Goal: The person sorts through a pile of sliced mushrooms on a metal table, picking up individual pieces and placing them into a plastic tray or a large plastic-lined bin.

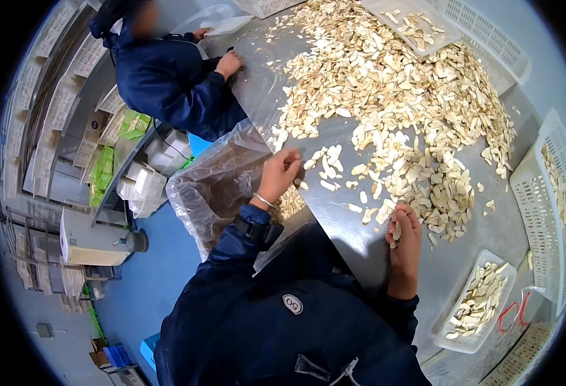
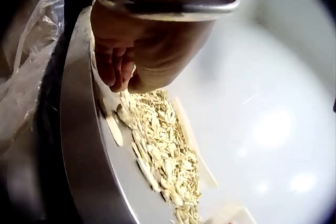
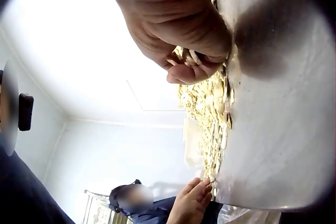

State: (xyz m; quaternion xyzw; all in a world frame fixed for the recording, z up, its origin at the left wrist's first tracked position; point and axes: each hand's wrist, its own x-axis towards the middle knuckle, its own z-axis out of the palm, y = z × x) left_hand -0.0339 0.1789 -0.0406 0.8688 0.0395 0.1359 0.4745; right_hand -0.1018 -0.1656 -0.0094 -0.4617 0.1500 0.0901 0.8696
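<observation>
Pale, flat dried slices lie in a big heap on a metal table; their exact kind I cannot tell. My right hand curls its fingers around a few slices, close over the near edge of the heap. My left hand, with a bracelet at the wrist, hangs at the table's edge, fingers loosely bent and nothing visible in them. Scattered slices lie just beyond its fingertips. Below it is a container lined with a clear plastic bag, with slices inside.
A clear tray of slices stands at the near right, beside a red cord. White perforated baskets line the right side. Another tray sits on the heap. Another person works at the far left, before shelving.
</observation>
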